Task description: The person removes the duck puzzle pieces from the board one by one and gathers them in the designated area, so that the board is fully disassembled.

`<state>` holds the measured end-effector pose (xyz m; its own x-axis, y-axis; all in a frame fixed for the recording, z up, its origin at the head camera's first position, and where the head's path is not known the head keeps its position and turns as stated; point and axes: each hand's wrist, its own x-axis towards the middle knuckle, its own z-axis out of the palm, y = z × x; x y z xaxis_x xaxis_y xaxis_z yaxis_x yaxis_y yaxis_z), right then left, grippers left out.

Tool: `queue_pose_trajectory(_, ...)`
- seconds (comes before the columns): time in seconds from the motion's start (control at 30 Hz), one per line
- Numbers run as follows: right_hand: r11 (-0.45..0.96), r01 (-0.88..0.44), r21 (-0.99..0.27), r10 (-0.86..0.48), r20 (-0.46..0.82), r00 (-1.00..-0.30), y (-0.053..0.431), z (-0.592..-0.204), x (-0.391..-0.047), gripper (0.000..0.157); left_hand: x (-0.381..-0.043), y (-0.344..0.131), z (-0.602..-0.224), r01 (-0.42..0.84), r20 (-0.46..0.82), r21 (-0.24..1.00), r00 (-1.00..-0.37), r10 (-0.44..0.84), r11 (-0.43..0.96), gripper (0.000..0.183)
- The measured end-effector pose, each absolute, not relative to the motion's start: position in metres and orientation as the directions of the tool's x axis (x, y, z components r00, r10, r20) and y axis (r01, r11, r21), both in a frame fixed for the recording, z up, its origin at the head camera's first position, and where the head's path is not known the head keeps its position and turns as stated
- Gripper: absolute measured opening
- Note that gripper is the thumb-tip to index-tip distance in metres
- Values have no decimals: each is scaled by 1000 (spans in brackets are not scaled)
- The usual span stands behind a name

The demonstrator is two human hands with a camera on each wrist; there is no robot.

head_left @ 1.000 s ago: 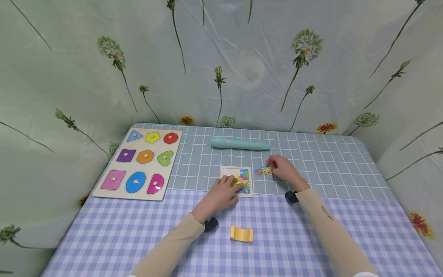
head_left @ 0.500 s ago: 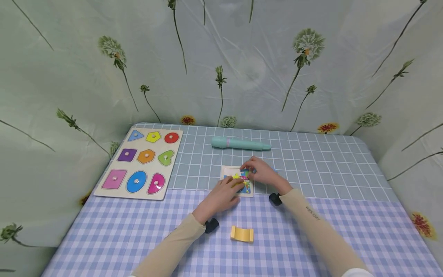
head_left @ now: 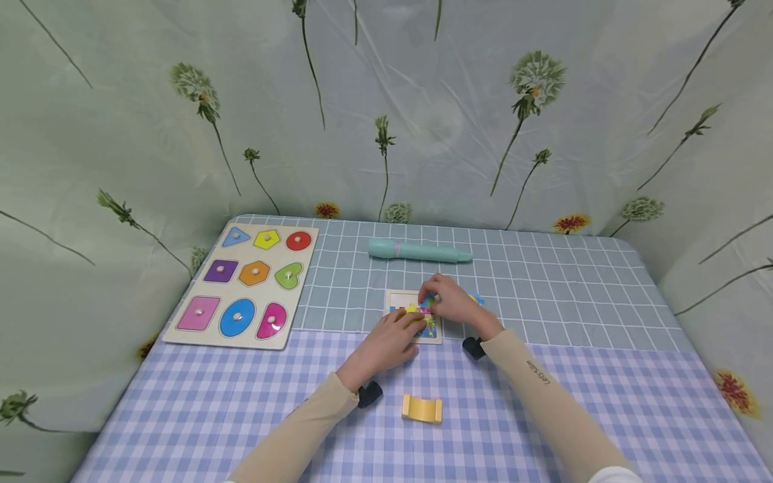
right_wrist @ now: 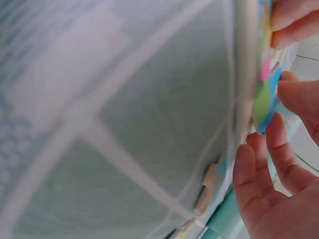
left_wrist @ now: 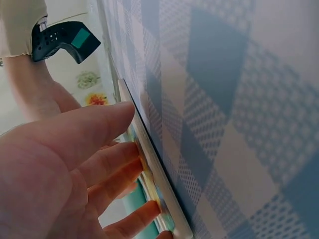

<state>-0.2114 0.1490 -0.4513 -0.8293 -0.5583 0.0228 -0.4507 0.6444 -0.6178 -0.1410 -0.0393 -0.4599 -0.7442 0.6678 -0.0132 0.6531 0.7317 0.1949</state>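
A small wooden jigsaw puzzle tray [head_left: 403, 292] with colourful pieces lies in the middle of the table. My left hand [head_left: 384, 341] rests on its near left part, fingers extended over the pieces; in the left wrist view the fingertips touch the pieces beside the tray's rim [left_wrist: 159, 174]. At the tray's far right corner, my right hand [head_left: 453, 302] pinches a blue and green puzzle piece [right_wrist: 270, 97] between thumb and finger, and the piece tilts up from the tray. Loose puzzle pieces [right_wrist: 212, 184] lie to the right, mostly hidden behind the right hand in the head view.
A shape board [head_left: 256, 285] with knobbed pieces lies at the left. Behind the tray is a teal pen-shaped object [head_left: 419, 251]. Nearer me sits a yellow curved block [head_left: 421, 408]. A flowered curtain [head_left: 435, 121] stands behind the table.
My right hand has moved left from the loose pieces to the tray's far right corner and now pinches a puzzle piece there. The left hand has stayed on the tray.
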Motion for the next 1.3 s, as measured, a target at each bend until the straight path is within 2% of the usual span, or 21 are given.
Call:
queue_pose_trajectory(0.17, 623, -408, -667, -517, 40, -855, 148, -450, -214, 38, -141, -39, -459, 647, -24, 211, -746, 666, 732, 47)
queue_pose_trajectory(0.37, 608, -373, -700, -494, 34, -869, 148, -447, -213, 22, -141, -38, -459, 647, -30, 227, -743, 669, 728, 47)
queue_pose_trajectory(0.6, 580, -293, -760, -448, 3, -894, 158, -446, -213, 20, -140, -37, -458, 640, -36, 236, -747, 664, 732, 48)
queue_pose_trajectory(0.73, 545, -228, -807, -401, -12, -916, 177, -440, -214, 18, -140, -37, -459, 634, -37, 238, -751, 659, 736, 49)
queue_pose_trajectory(1.0, 542, -178, -821, -294, 13, -956, 234, -442, -216, 19, -139, -37, -459, 632, -33, 231, -754, 656, 739, 51)
queue_pose_trajectory(1.13, 525, -106, -844, -257, -38, -966, 259, -445, -216, 21, -139, -37, -458, 633, -33, 222, -756, 654, 742, 51)
queue_pose_trajectory(1.3, 575, -48, -817, -233, -107, -967, 273, -448, -215, 21, -139, -38, -460, 638, -29, 215, -753, 658, 740, 51)
